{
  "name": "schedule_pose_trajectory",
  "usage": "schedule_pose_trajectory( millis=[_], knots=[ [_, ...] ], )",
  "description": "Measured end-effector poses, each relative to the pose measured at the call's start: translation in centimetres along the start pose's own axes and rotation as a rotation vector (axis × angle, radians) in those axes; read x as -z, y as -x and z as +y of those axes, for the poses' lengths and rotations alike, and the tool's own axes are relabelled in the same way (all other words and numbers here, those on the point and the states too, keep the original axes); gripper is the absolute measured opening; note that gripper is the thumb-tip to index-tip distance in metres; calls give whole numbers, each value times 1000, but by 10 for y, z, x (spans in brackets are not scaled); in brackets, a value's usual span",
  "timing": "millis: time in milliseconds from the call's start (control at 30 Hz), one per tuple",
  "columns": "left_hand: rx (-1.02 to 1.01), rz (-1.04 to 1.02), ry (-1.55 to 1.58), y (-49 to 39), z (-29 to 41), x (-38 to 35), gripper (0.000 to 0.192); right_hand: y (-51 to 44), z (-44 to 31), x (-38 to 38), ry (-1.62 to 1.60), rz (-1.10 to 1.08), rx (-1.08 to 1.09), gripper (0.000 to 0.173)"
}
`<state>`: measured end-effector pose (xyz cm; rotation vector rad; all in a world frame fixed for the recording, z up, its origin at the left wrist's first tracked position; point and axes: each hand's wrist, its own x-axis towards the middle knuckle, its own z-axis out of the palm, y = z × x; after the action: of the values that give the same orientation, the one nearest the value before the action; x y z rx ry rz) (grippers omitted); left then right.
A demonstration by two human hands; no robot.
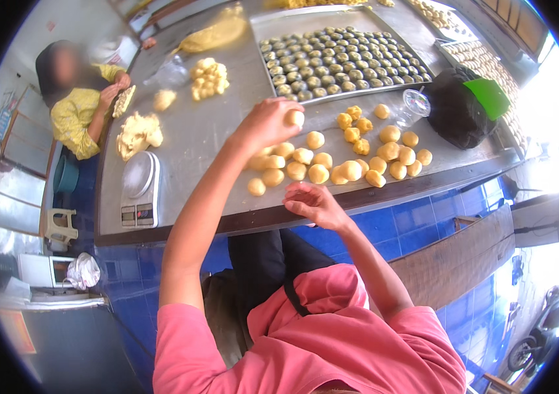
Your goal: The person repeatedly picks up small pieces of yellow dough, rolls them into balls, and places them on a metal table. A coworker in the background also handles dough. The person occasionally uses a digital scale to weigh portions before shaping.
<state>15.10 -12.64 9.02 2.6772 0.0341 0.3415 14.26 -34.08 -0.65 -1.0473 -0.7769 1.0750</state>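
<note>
My left hand (272,120) is raised over the metal table (195,182), its fingers around a round dough ball (295,118). My right hand (313,203) hovers at the table's near edge with fingers apart and slightly curled, nothing visible in it. Between and beyond my hands lie many smooth dough balls (318,173), some touching. Several rougher, deeper yellow lumps (352,134) sit behind them. Farther back, a metal tray (355,91) holds rows of dark-topped round pieces (341,64). On the left stand a digital kitchen scale (140,189) and a large dough mass (138,134).
A co-worker (75,108) handles small pieces at the table's left edge. A plastic cup (413,106) and a black plastic bag (459,108) with a green item stand at the right, near more filled trays (479,56). A wooden bench (457,256) is at the lower right.
</note>
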Motion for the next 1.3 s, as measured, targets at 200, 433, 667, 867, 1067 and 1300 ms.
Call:
schedule_pose_trajectory(
  millis=[200,433,667,867,1067,1300],
  knots=[
    [-35,-112,-64,-26,-3,-25,34,-5,-4,0,-12,-49,-40,29],
    [-44,-27,90,-56,9,-41,44,-9,-2,4,63,-134,-9,27],
    [138,-17,81,-78,29,-94,40,-8,-1,4,30,-121,-8,27],
    [124,24,149,-76,22,-107,38,-7,-4,2,12,-96,-33,29],
    [186,141,518,-73,5,-82,33,-5,-6,1,-9,-42,-59,28],
    [278,250,250,24,-72,32,28,-3,0,4,-18,-58,-51,33]
  ],
)
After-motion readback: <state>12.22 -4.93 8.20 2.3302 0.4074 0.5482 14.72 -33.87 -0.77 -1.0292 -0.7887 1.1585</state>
